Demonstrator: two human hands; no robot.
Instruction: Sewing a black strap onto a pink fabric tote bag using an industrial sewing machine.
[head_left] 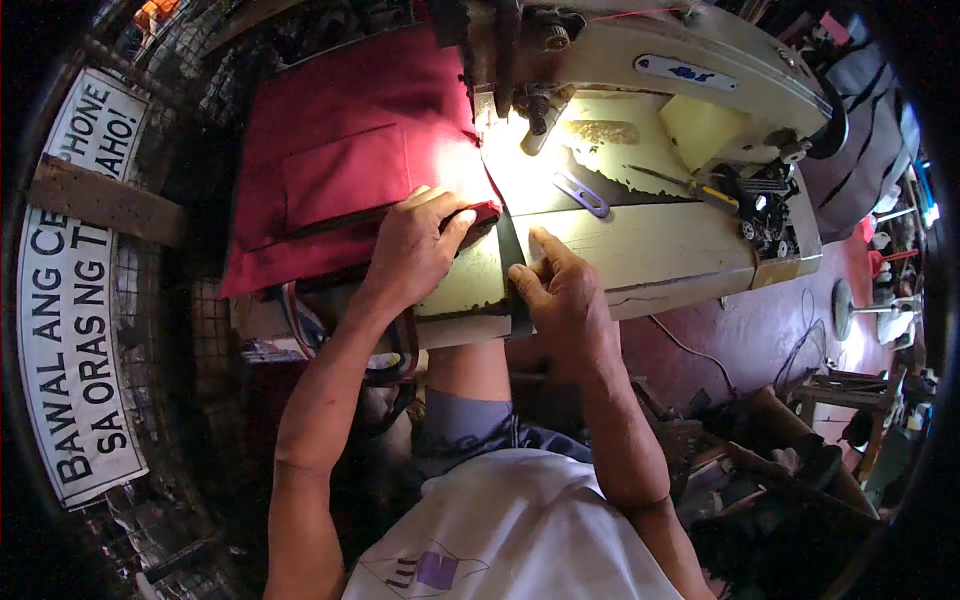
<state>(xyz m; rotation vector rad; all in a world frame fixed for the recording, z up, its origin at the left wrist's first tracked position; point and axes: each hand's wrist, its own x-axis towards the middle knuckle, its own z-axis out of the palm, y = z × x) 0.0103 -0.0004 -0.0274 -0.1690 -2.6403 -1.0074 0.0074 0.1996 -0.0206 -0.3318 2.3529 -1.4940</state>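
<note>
A red fabric panel [345, 170] with a stitched pocket-like patch lies on the left of the sewing machine [640, 70], its right edge by the needle area. My left hand [415, 240] is closed on the panel's folded near edge, thumb on top. Beneath the presser area a dark strip [515, 250] runs toward me and hangs over the front edge of the machine bed [640, 250]. My right hand [565, 290] has its thumb and bent forefinger at that strip; the other fingers are curled under. Bright lamp light washes out the needle area.
On the bed lie a purple thread snipper [582, 195] and a yellow-handled screwdriver [700, 190]. Small dark metal parts [765, 220] sit at the bed's right end. Wire mesh with a white sign [85, 350] stands at left. Scraps and a wooden box [800, 440] fill the lower right.
</note>
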